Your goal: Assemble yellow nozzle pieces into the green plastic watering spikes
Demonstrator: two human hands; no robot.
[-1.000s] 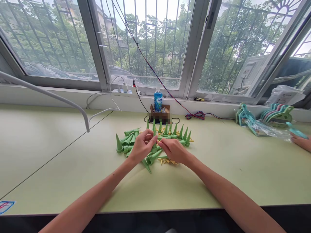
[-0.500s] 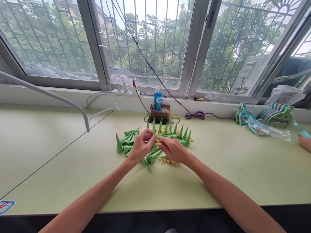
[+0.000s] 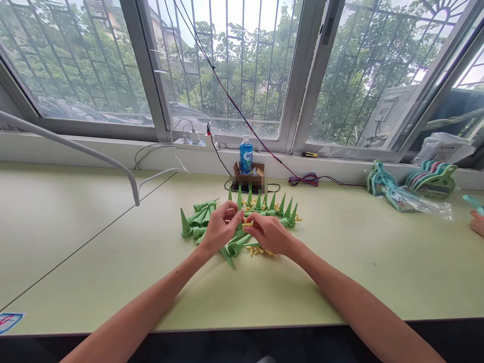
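My left hand is closed round a green cone spike that points upward between my two hands. My right hand pinches a small yellow peg against the side of that cone. Both hands hover over a heap of green cones lying on the pale green table. A row of cones stands upright just behind my hands. Loose yellow pegs lie under my right hand.
A blue bottle stands in a small cardboard box at the window sill. Red-black cables and white cords run along the back. Green plastic pieces in bags lie far right, by another person's hand.
My hands stay in place, with my right fingers shifting slightly on the yellow peg. The other person's hand at the far right has drawn further out toward the edge.
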